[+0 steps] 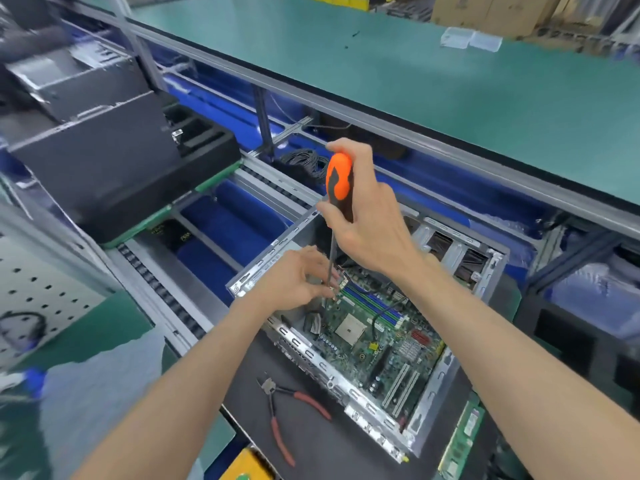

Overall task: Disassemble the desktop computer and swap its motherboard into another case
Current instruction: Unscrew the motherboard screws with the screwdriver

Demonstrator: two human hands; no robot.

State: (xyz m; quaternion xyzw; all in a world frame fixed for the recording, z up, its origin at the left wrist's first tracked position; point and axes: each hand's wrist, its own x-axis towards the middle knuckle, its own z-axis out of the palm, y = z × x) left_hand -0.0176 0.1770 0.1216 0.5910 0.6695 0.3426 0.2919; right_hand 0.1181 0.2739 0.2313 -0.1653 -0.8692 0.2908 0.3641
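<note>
One open computer case [483, 271] on black mat, one green motherboard [377, 336] inside. Right hand [363, 220] wrapped round one orange-black screwdriver [338, 188], shaft pointing down at board's far-left corner. Left hand [304, 278] pinches near tip, fingers curled; whether on shaft or screw, unclear. One pair red-handled pliers [291, 417] beside case. Second, closed black case [114, 168] well apart, left.

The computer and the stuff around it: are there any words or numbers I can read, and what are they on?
None can be read.
Motherboard: tiny white print, too small to read.
Green memory stick beside the open case: white labels, too blurred to read.
Dark panel under the conveyor: yellowish marks, too blurred to read.
Screwdriver handle: no writing shows.
Red-handled pliers: no writing shows.
</note>
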